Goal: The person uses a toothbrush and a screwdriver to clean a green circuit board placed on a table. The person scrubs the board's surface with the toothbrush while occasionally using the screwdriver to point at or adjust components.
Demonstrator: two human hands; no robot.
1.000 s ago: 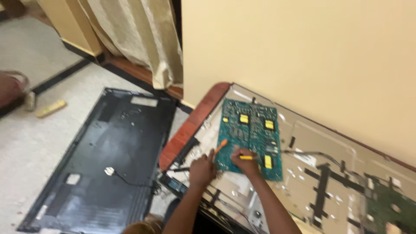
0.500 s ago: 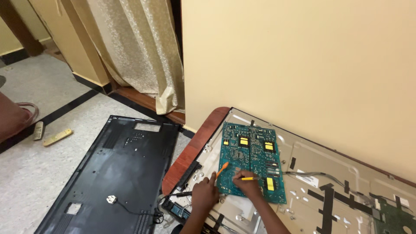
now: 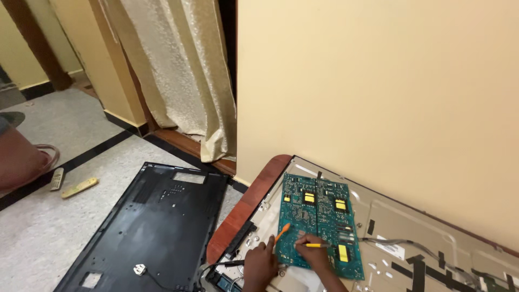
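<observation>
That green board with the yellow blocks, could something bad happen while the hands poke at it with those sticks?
Maybe. The right hand and left hand each press a thin tool, yellow and orange, onto the green circuit board; a slip could scratch it or bridge its tiny parts. The black back cover and its plug lie on the floor, easy to trip on.

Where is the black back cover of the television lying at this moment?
In the head view, the black back cover lies flat on the floor at lower left, beside the opened television panel and below the curtain.
</observation>
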